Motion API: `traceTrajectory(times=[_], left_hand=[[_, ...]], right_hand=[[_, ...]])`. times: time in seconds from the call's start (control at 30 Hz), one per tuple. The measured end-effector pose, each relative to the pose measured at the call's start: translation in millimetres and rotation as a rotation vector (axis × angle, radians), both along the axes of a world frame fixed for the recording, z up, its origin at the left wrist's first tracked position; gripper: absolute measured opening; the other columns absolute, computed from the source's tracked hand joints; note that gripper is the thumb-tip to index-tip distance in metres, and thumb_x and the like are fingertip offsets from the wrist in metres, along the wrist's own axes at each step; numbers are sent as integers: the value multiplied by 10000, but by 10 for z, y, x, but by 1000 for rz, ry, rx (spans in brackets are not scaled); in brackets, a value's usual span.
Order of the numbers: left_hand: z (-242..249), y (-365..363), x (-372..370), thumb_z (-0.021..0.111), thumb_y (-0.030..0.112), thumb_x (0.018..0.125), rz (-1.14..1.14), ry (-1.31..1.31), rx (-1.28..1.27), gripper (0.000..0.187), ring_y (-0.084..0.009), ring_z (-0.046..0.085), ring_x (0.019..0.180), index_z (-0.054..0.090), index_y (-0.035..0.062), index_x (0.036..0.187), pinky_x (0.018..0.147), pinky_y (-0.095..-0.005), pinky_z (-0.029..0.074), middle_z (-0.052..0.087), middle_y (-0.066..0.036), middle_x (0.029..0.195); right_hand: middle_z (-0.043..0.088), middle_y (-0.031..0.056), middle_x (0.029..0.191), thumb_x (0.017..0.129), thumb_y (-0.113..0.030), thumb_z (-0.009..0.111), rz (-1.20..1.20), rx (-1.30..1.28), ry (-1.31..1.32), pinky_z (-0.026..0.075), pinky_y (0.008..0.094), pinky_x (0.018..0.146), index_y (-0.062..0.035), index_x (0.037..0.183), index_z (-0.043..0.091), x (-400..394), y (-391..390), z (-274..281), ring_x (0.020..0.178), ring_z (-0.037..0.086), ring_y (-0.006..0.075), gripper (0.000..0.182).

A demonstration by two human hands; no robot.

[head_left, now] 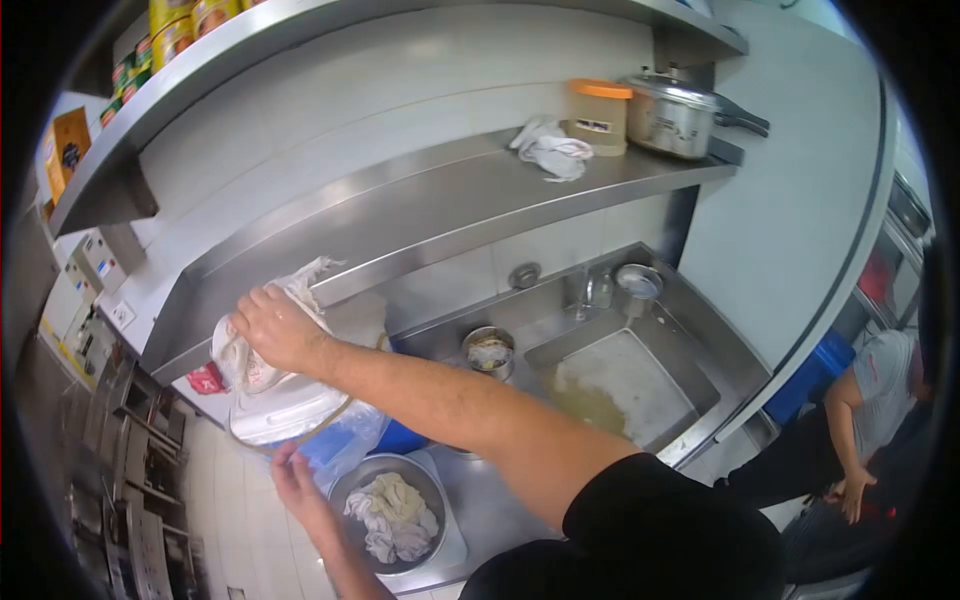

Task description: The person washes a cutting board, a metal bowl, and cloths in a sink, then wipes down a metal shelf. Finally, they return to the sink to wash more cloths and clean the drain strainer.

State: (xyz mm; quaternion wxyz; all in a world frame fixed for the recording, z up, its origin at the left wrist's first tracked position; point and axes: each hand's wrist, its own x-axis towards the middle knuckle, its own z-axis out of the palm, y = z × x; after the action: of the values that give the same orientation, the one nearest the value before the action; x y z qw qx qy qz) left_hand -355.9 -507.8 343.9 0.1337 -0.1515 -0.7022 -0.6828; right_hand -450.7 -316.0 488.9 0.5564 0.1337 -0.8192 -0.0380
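My right hand [275, 325] grips a whitish cloth [237, 355] against the front edge of the steel shelf [400, 215], at its left part. Part of the cloth sticks up over the shelf edge. Lower down, my left hand [298, 482] is held out with its fingers apart and nothing in it, beside a clear plastic bag [355, 440]. Just right of it, a steel bowl [435, 487] holds crumpled pale cloths [395, 515]. A white lid [285, 412] lies below my right hand.
A sink [690, 385] with cloudy water is at the right, with steel pots [488, 350] near it. On the shelf stand another cloth [552, 150], an orange-lidded tub [598, 115] and a pressure cooker [672, 115]. Another person [870, 400] is at the far right.
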Motion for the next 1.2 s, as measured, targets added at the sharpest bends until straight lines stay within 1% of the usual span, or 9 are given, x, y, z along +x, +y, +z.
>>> traceTrajectory(times=[0.17,0.3,0.37,0.43,0.57,0.73,0.83,0.93,1.2], left_hand=[[38,-445,54,575,274,1013,139,77,-32,311,-129,531,936,606,44,1220,799,-291,431,612,-37,1140],[-388,-1128,18,583,380,986,243,-50,-95,388,-123,504,894,609,63,1210,759,-285,403,607,-23,1089],[-251,-1275,211,616,356,979,318,-131,-174,470,-239,596,1013,589,-10,1271,850,-353,507,639,-147,1166],[-356,-1435,374,615,363,978,389,-205,-169,468,-236,593,1008,591,-6,1265,847,-351,505,639,-144,1159],[-540,-1328,391,586,329,991,399,-213,-31,318,-98,495,841,617,76,1181,722,-260,410,618,-3,1056],[-457,-652,596,598,270,996,233,-208,-43,253,-84,523,792,621,72,1153,682,-230,433,629,-1,1018],[-522,-480,845,600,263,1001,127,-249,-152,250,-88,554,856,619,65,1151,729,-241,462,629,-5,1031],[-954,-738,919,615,274,993,193,-310,-79,281,-98,563,912,612,60,1176,757,-263,476,628,-14,1060],[-828,-804,712,691,316,949,271,-582,-24,603,-334,572,1201,489,-29,1399,935,-432,551,543,-198,1382]], right_hand=[[616,66,824,796,-197,636,106,39,106,479,413,790,-124,850,668,804,1390,-77,865,618,265,97],[684,141,919,808,-139,668,-475,49,315,498,473,878,-60,947,699,2040,3306,-250,918,646,320,163],[700,236,977,1014,-287,480,-90,-651,270,491,492,880,15,1004,691,2514,3995,-145,979,654,389,369],[699,248,832,1039,-347,432,-530,-703,216,521,547,728,-6,1002,681,2645,4811,87,784,678,451,423],[674,256,798,1039,-375,450,-770,-478,275,514,573,708,-57,982,627,2665,4269,1337,776,655,483,369],[636,256,1235,1012,-420,498,-800,-193,-124,535,511,869,-37,1179,609,1726,5181,1678,1082,640,445,432],[349,262,1554,944,-579,543,-945,-150,-958,389,486,1117,-50,1486,411,1555,4942,1437,1393,411,429,769],[220,194,1640,877,-733,519,-701,-399,-1106,126,479,1243,-108,1585,263,1712,4858,1002,1536,144,342,978],[719,175,1113,831,-288,605,-617,-125,-827,504,468,967,-94,1129,718,2014,4001,833,1106,657,362,373]])
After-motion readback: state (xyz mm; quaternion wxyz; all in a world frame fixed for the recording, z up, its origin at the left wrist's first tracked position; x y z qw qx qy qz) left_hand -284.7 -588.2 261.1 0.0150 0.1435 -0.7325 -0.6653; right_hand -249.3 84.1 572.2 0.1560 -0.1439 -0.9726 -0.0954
